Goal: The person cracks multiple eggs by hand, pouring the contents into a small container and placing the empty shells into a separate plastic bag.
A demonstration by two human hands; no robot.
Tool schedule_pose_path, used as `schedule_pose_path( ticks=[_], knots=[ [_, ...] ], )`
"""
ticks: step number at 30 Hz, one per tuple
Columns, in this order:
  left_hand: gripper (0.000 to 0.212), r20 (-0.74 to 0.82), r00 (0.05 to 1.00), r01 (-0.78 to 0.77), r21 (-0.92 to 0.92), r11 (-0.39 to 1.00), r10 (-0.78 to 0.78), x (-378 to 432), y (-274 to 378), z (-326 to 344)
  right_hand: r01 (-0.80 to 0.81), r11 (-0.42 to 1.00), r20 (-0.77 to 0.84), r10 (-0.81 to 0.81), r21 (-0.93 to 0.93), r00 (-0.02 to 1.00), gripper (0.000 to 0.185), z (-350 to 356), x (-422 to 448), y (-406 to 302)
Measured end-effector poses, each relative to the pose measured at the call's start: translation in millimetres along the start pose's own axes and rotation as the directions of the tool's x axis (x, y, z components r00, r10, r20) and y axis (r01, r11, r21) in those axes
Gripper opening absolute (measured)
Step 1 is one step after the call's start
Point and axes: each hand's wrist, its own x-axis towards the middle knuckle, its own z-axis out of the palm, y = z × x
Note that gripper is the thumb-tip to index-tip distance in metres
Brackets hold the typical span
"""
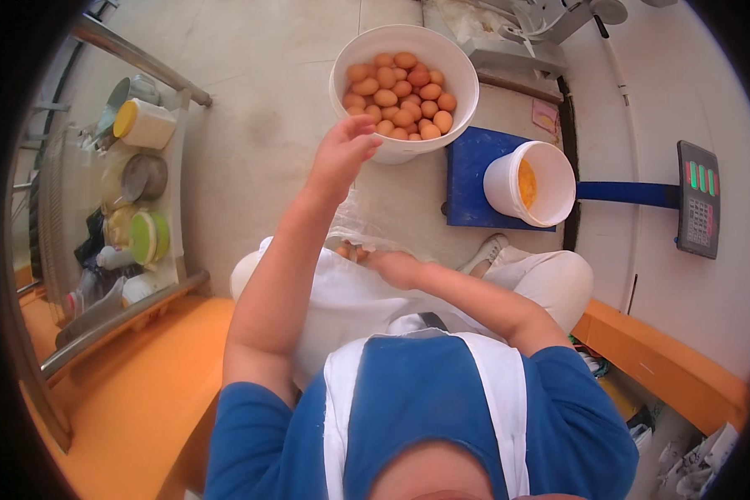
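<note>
My left hand [345,153] is raised at the near left rim of a large white plastic bucket [467,94]. Its fingers are slightly curled and apart, and I see nothing in them. Many brown eggs [403,89] lie loose inside this bucket. Low in front of my lap, my right hand [392,267] is beside a few brown eggs [344,251] at a clear plastic bag [359,219]. The bag and my fingers partly hide those eggs, so whether the hand grips one is unclear.
On the blue platform scale [469,187] stands a smaller white bucket [503,181] with yellow-orange egg contents [526,182]. The scale's display [699,200] rises at right. At left, a metal-railed shelf [178,162] carries jars and a green-lidded container [147,237]. Orange ledges [144,381] flank me.
</note>
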Motion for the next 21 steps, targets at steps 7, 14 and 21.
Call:
schedule_pose_path(
  ticks=[7,14,21],
  knots=[
    [0.038,0.037,0.999,-0.023,0.127,0.992,0.018,12.1,-12.1,-1.4,-0.177,0.826,-0.258,0.04,-0.536,0.965,0.051,-67.1,39.2,-3.5],
    [0.038,-0.181,0.981,-0.047,0.148,0.988,0.073,22.8,-14.2,-9.7,0.086,0.935,-0.281,-0.19,-0.344,0.941,0.02,-114.1,49.4,-32.7],
    [0.035,-0.357,0.934,-0.088,-0.142,0.986,0.031,19.4,6.1,-3.1,0.093,0.923,-0.82,-0.375,-0.373,0.433,0.015,-221.1,60.3,-5.0]
  ],
)
